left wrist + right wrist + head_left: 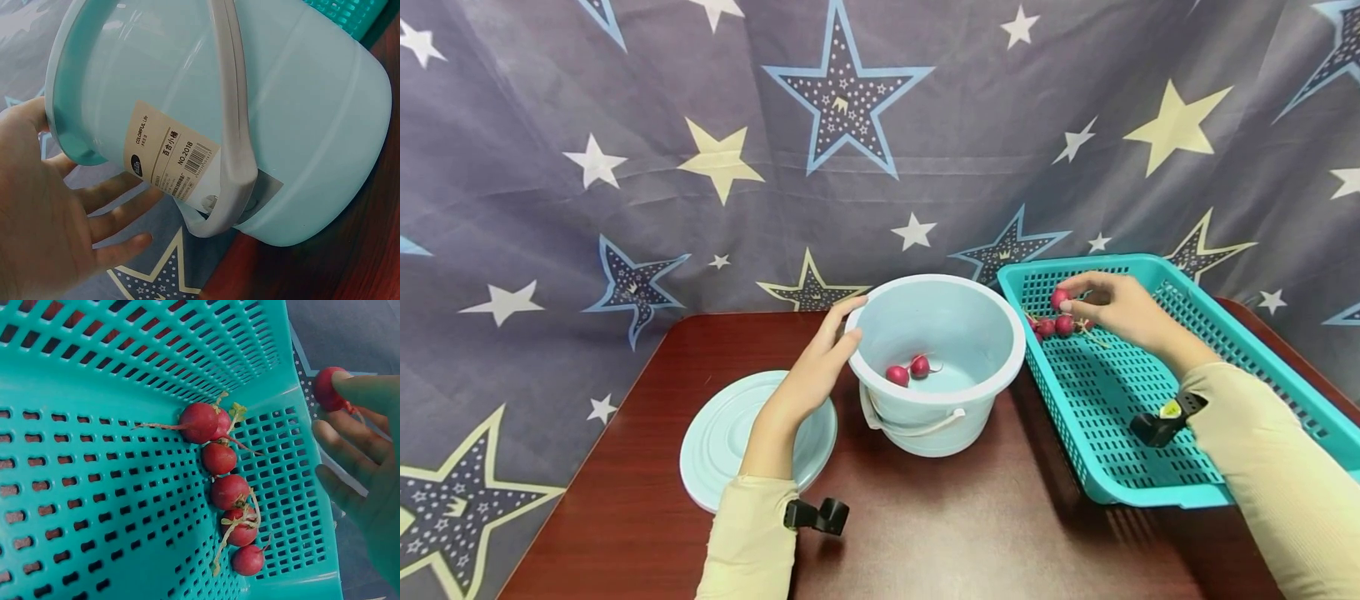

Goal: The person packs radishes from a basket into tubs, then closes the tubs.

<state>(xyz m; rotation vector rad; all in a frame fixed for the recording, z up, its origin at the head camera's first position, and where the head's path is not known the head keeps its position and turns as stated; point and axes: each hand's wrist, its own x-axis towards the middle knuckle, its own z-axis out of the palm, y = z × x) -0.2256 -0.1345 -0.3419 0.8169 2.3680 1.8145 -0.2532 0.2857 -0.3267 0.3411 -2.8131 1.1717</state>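
My left hand [816, 362] rests at the left rim of a pale blue bucket [936, 429]. Its thumb and a finger touch the rim, while the other fingers spread loosely beside the wall in the left wrist view. Two red radishes [897, 375] lie inside the bucket. Over the far left end of a turquoise basket [1078, 454], my right hand [1123, 312] pinches a radish [1059, 298] between thumb and fingertips. Several more radishes [229, 492] with thin roots lie along the basket's end wall in the right wrist view.
A round pale blue lid [722, 442] lies on the dark red table [925, 525], left of the bucket and partly behind my left forearm. The bucket's handle [917, 429] hangs down in front. A grey star-patterned cloth [662, 192] stands behind the table.
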